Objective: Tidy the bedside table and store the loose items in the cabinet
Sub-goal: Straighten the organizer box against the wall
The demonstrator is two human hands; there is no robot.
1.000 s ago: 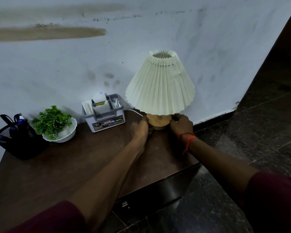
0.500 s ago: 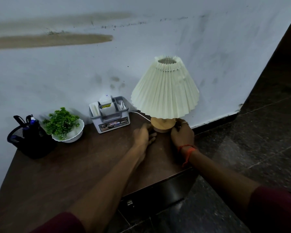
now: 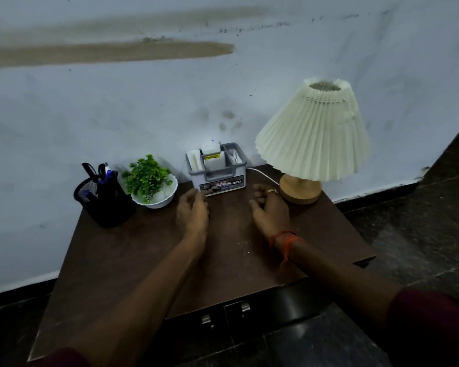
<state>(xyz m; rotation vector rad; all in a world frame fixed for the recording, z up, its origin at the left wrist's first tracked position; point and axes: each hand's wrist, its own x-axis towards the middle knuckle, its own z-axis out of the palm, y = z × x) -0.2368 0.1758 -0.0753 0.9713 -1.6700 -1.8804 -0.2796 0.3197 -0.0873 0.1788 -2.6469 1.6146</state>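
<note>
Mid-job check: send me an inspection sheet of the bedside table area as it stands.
Surface: brown bedside table top, with pale specks near the right wrist.
Job's things: black mesh pen holder, plant in a white bowl, grey organiser box and pleated lamp stand in a row along the wall. The cabinet doors below appear shut.
Clutter: nothing seen loose beyond the specks.
Hands: left hand and right hand are over the table in front of the organiser box, fingers loosely curled, holding nothing.
Cables: white cable runs from the lamp base towards the organiser box.
Surroundings: stained pale wall; dark tiled floor.
</note>
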